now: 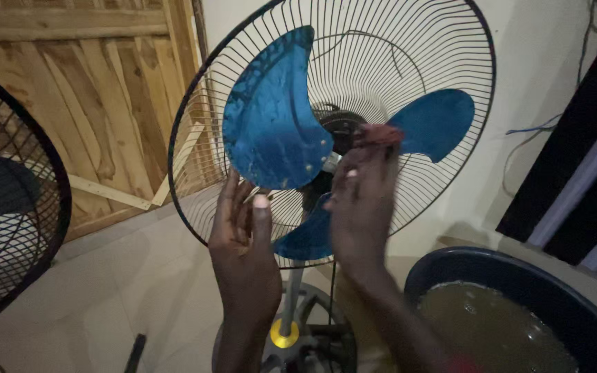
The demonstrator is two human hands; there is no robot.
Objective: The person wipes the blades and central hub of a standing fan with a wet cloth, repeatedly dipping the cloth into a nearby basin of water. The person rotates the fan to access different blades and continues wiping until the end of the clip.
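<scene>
You are pinching a small reddish cloth (380, 134) in the fingers of your right hand (362, 207), pressing it against the black hub (340, 128) of the standing fan, right where the three blue blades (274, 114) meet. Your left hand (243, 242) is hanging open just below and to the left of the hub, fingers spread, its fingertips touching or nearly touching the lower edge of the biggest blade; whether it is actually steadying that blade is hard to tell.

By the look of it, you are wiping down the fan's moving parts, and you are working at the centre. The blades are looking streaked and dusty, so the wiping seems far from finished. The next move is calling for a firm hold on a blade with the free hand, so it is not turning away while the cloth is dragging outward from the hub.

Behind the hub, the rear wire guard (409, 48) is standing in place with the front open. Below the hub and to the right, a dark basin (464, 266) of murky water is sitting. Far to the left of the hub, a separate black grille (8, 207) is leaning before a wooden door (98, 90).
</scene>
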